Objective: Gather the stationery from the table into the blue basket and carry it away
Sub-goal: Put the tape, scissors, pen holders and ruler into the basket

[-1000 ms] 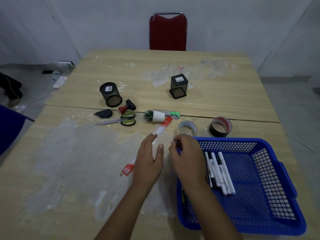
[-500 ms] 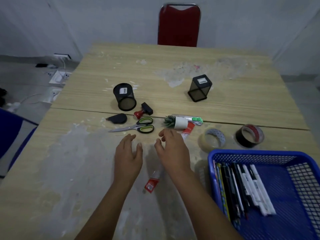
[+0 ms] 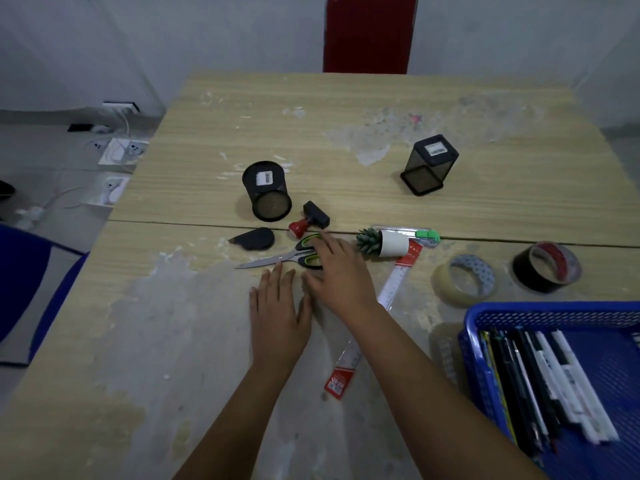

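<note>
Green-and-black scissors (image 3: 277, 259) lie on the wooden table (image 3: 346, 168). My right hand (image 3: 337, 271) reaches over their handles, fingers straight and touching them. My left hand (image 3: 278, 311) lies flat beside it, just below the blades. The blue basket (image 3: 491, 318) at the right holds several pens and markers (image 3: 540, 386). A clear ruler with red ends (image 3: 394, 278) runs under my right forearm. Also there: a small potted plant on its side (image 3: 381, 241), a green cutter (image 3: 426, 234), a red-and-black stamp (image 3: 310, 220), a black tape dispenser (image 3: 256, 238), clear tape (image 3: 465, 280), black tape (image 3: 545, 266).
Two black mesh pen cups lie tipped over, a round one (image 3: 266, 190) and a square one (image 3: 429, 164). A red chair (image 3: 370, 32) stands at the far end. A blue chair (image 3: 24, 282) is at the left. Power strips and cables lie on the floor.
Both hands moved forward from the ruler toward the scissors; my right hand now touches the scissor handles. The view shifted left, so the basket sits further right.
</note>
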